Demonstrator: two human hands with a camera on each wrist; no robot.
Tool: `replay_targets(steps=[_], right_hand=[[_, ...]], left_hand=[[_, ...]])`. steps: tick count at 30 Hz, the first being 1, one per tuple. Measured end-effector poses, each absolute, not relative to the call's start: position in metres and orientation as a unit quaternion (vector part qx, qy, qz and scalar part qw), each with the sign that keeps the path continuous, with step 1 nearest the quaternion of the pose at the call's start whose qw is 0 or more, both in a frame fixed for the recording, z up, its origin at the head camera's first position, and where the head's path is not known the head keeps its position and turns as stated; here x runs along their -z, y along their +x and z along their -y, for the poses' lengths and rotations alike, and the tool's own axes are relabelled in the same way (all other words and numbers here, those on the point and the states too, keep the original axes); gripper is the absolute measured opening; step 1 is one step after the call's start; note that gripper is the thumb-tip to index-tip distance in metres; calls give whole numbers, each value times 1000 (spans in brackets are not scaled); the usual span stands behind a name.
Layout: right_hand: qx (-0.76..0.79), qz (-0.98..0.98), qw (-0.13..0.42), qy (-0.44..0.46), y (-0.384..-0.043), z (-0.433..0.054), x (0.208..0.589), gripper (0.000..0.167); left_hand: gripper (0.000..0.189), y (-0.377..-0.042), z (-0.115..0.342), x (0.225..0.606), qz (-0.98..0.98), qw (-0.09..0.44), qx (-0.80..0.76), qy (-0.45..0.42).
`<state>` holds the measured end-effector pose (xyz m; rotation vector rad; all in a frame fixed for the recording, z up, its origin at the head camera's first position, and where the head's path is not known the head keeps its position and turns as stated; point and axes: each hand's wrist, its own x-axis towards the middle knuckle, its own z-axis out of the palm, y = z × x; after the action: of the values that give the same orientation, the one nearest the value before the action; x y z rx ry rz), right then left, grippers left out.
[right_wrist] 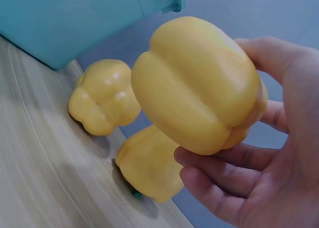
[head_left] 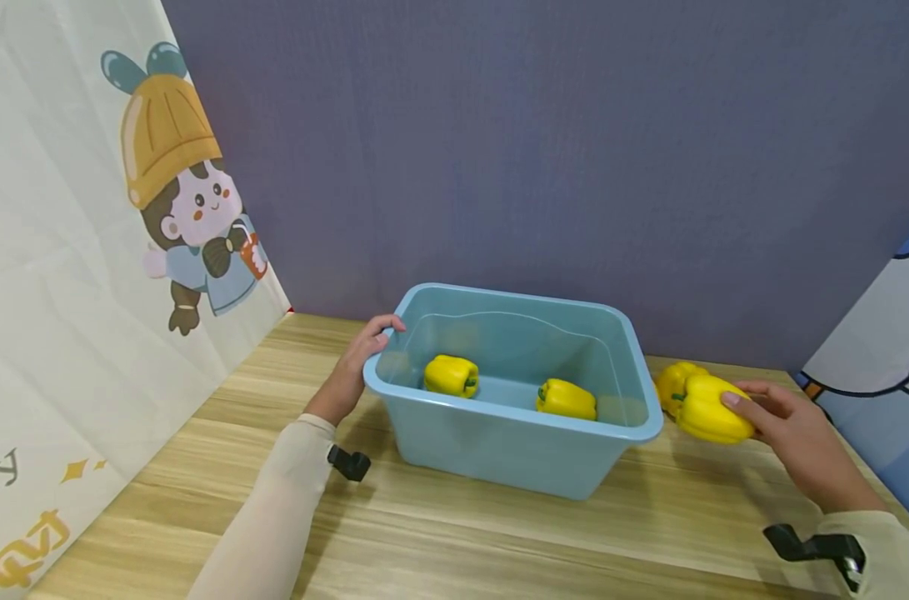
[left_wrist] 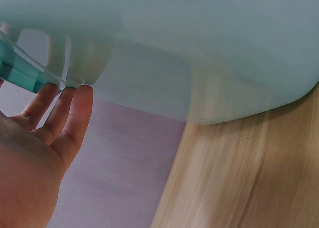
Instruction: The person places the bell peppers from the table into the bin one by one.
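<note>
A light blue plastic bin (head_left: pixel 491 442) stands on the table, with two yellow bell peppers inside: one on the left (head_left: pixel 451 376), one on the right (head_left: pixel 566 400). My left hand (head_left: pixel 355 367) holds the bin's left rim; in the left wrist view its fingertips (left_wrist: pixel 81 96) touch the wall below the rim. Right of the bin, my right hand (head_left: pixel 799 437) grips a yellow bell pepper (head_left: pixel 712 410) above the table. Behind it lie two more peppers, seen in the right wrist view, one near the bin (right_wrist: pixel 105 96) and one lower (right_wrist: pixel 149 160). The held pepper partly hides them in the head view.
The wood-grain table (head_left: pixel 454 533) runs up to a grey-purple panel (head_left: pixel 499 150) behind the bin. A white printed sheet (head_left: pixel 57 275) borders the left side, and another printed sheet (head_left: pixel 874 358) the right.
</note>
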<state>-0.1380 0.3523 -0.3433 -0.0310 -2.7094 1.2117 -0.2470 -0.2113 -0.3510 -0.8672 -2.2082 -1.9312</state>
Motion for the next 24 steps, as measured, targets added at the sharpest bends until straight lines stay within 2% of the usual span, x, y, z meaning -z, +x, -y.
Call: replay_targets(steps=[11,24], right_hand=[[-399,911,101,-20,-136,-348,341,65],[-393,913,112,-14,-133,-345,336,58]], left_hand=[[42,-247,212,352,718,44,633,-286],[43,-248,211,351,715,45,636,-288]])
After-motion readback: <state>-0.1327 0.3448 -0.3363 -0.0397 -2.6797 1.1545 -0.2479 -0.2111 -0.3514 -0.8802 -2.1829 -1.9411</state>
